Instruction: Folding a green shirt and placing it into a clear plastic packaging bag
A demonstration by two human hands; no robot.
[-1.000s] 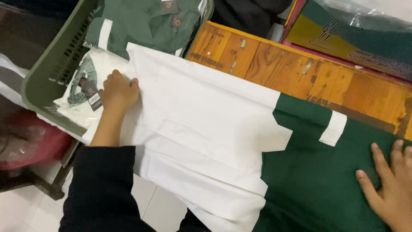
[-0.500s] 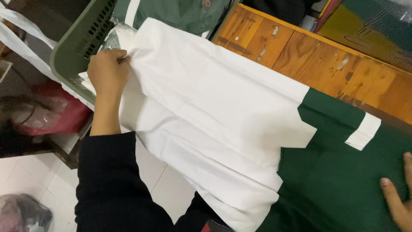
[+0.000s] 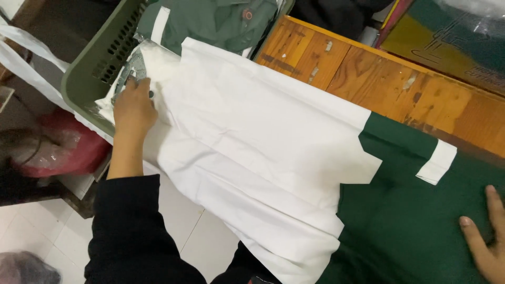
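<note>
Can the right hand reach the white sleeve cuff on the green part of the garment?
Probably yes. The right hand lies flat on the green cloth, and the white cuff lies just above it with nothing between them.

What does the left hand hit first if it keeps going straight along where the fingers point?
The left hand points up and slightly left, its fingers on the garment's collar end. Going on, it would probably cross that clear-wrapped collar, then meet the green basket wall or the folded green clothes inside; depth is unclear.
</note>
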